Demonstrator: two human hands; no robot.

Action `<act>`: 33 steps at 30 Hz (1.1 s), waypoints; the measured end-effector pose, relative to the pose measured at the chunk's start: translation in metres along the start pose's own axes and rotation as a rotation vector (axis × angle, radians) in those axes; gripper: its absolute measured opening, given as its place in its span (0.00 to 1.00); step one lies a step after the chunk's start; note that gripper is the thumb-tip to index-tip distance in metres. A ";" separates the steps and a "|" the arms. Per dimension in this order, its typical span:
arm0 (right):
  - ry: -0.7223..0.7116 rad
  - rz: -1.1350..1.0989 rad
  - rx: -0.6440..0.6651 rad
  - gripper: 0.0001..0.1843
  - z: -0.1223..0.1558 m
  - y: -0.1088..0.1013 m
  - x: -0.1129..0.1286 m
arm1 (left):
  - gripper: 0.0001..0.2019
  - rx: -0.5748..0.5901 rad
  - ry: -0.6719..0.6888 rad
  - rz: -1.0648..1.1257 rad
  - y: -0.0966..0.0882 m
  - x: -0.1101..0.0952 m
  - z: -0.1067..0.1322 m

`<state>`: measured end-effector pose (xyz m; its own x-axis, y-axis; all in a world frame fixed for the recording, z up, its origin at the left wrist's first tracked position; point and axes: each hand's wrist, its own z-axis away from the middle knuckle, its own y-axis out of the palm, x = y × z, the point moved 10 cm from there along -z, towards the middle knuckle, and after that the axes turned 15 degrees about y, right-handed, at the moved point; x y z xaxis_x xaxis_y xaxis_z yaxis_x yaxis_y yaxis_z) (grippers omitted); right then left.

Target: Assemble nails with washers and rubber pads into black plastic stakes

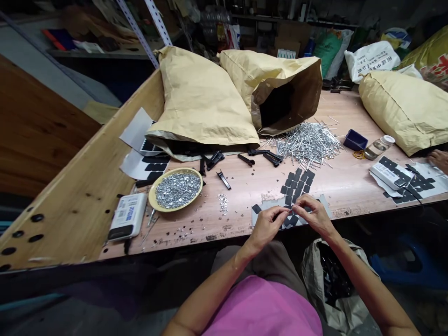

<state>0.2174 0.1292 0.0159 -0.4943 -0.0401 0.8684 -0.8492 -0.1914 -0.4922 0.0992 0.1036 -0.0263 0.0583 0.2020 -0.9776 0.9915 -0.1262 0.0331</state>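
Observation:
My left hand and my right hand meet at the table's front edge, fingertips pinched close together. Whatever lies between the fingers is too small to make out. Under and just beyond them, rows of black rounded pads lie on the table, some on a grey backing sheet. Farther back is a heap of thin silver metal pins. To the left, a yellow bowl holds many small silver metal pieces, with a small scatter of similar pieces beside it.
Large brown paper sacks stand along the back, one gaping open. Black clip-like parts lie before them. A white boxy device sits front left. At right are a blue tray, a bottle and another person's hand.

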 end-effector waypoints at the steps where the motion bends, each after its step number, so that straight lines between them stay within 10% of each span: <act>1: 0.012 0.001 -0.011 0.18 0.000 0.000 -0.002 | 0.10 -0.007 -0.025 0.016 0.001 0.003 0.001; 9: 0.211 -0.169 0.011 0.19 0.006 0.020 -0.038 | 0.16 -0.301 -0.144 0.563 0.006 0.018 -0.010; 16: 0.403 -0.540 0.133 0.20 0.008 0.050 -0.068 | 0.14 -0.349 -0.158 0.450 0.014 0.030 -0.018; 24: 0.089 0.233 -0.246 0.12 -0.003 -0.015 -0.049 | 0.15 -0.409 -0.258 0.487 0.029 0.066 -0.024; 33: 0.084 0.938 -0.513 0.10 -0.081 -0.090 -0.110 | 0.28 -0.425 -0.375 0.374 0.005 0.081 -0.013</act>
<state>0.3333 0.2301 -0.0401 -0.9845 0.1148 0.1327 -0.0904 0.3163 -0.9444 0.1101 0.1323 -0.1024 0.4381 -0.1412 -0.8878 0.8764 0.2866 0.3869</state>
